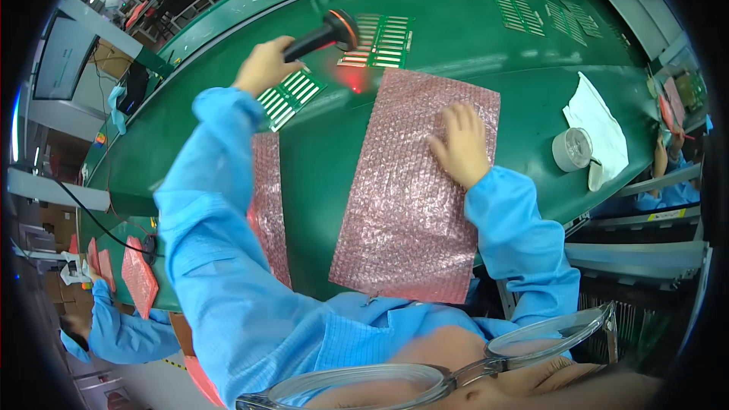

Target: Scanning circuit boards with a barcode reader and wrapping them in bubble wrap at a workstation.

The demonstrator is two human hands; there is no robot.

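My left hand [264, 67] is closed round the handle of a black barcode scanner [315, 39] with an orange ring at its head. Red light from the scanner falls on the green work surface [319, 175]. Just below that hand lies a green circuit board panel [292, 97] with pale strips; a second panel [391, 39] sits beyond the scanner's head, partly hidden by it. Spread flat, my right hand [462, 144] rests on a large pink bubble-wrap bag [402, 205]. Another pink bubble-wrap piece [270, 197] lies by my left arm, which covers part of it.
Further circuit board panels [519, 14] lie at the far right. A white cloth [596, 118] and a clear plastic cup [571, 149] stand right of my right arm. A monitor [64, 57] is at the left. Co-workers in blue sleeves [125, 326] appear at both sides, pink bags near them.
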